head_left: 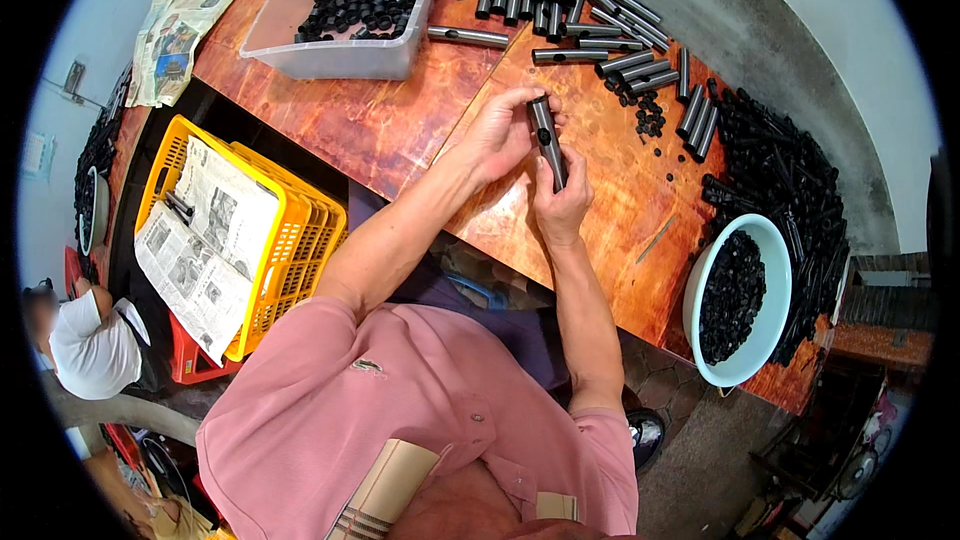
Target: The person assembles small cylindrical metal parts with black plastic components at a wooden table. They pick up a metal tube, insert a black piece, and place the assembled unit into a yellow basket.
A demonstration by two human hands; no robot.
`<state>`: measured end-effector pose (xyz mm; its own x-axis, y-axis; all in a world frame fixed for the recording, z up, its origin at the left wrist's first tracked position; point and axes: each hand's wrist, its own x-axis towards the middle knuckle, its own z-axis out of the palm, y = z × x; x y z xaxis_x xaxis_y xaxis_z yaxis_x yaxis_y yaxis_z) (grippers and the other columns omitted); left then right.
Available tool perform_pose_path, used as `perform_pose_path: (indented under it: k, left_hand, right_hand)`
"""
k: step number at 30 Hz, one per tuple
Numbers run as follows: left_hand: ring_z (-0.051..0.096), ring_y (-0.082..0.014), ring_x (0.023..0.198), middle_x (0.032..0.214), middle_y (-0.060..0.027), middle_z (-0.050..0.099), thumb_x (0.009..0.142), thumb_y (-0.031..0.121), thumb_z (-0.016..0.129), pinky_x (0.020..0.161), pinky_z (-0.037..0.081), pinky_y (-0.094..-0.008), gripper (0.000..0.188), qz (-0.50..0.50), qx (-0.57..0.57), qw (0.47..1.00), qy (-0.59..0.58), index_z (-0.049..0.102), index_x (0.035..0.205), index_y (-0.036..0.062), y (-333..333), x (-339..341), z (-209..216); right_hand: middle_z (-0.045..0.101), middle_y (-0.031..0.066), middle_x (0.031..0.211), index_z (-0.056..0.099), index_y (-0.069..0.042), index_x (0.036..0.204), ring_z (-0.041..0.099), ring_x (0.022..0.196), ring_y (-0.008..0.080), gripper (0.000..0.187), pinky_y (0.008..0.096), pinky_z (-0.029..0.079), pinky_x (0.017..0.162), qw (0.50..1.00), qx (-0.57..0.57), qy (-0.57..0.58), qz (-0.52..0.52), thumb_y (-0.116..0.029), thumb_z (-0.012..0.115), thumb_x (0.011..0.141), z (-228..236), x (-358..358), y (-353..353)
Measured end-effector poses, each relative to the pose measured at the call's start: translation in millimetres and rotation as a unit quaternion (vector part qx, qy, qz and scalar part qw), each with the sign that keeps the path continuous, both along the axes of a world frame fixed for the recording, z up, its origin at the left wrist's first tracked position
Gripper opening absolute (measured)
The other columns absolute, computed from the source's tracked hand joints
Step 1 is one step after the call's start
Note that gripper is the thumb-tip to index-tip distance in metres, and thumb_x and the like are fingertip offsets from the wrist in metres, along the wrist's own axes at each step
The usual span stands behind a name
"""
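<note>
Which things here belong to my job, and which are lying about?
Likely the job's:
dark slotted metallic tube, in left hand and right hand
matching tubes
clear plastic bin of small black pieces
pale-blue round plastic bowl of black bits
yellow latticed plastic crate

Apparently lying about:
creased printed newspaper sheet
red plastic item, lower left

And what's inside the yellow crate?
Inside the yellow crate, I see sheets of newspaper, with a few dark cylindrical pieces on them at the left. Whatever lies beneath the paper is covered, so I can't tell what's there.
</note>
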<state>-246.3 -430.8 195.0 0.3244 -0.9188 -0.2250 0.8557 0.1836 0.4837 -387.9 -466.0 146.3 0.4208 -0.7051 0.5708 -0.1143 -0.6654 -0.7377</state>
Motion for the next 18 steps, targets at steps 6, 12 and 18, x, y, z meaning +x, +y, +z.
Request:
perform_pose_path:
  k: [6,12,18]
  left_hand:
    - [0.061,-0.0269,0.095,0.096,-0.0087,0.064,0.091,0.018,0.063,0.095,0.048,-0.0457,0.013,-0.046,-0.036,0.998,-0.005,0.059,0.099,0.0078,0,8,-1]
    - [0.061,-0.0286,0.099,0.097,-0.0079,0.064,0.091,0.016,0.062,0.102,0.045,-0.0488,0.009,-0.105,-0.093,0.99,0.014,0.061,0.095,0.0087,3,18,-6]
    - [0.063,-0.0272,0.104,0.104,-0.0081,0.067,0.092,0.019,0.061,0.103,0.044,-0.0484,0.014,-0.115,-0.085,0.989,-0.019,0.063,0.102,0.0091,8,23,-10]
  right_hand:
    - [0.065,0.0147,0.079,0.058,0.0,0.107,0.064,0.063,0.0251,0.024,0.036,0.05,0.059,0.996,0.074,-0.004,0.044,-0.012,0.069,0.089,1,-3,-1]
    - [0.058,0.0038,0.07,0.058,0.0,0.105,0.049,0.054,0.0079,0.019,0.0241,0.038,0.05,0.914,0.35,-0.094,0.184,-0.014,0.065,0.094,1,-8,-5]
    - [0.056,-0.0015,0.068,0.059,0.001,0.104,0.045,0.052,0.0044,0.019,0.0207,0.034,0.047,0.858,0.448,-0.125,0.218,-0.014,0.065,0.095,6,-7,-7]
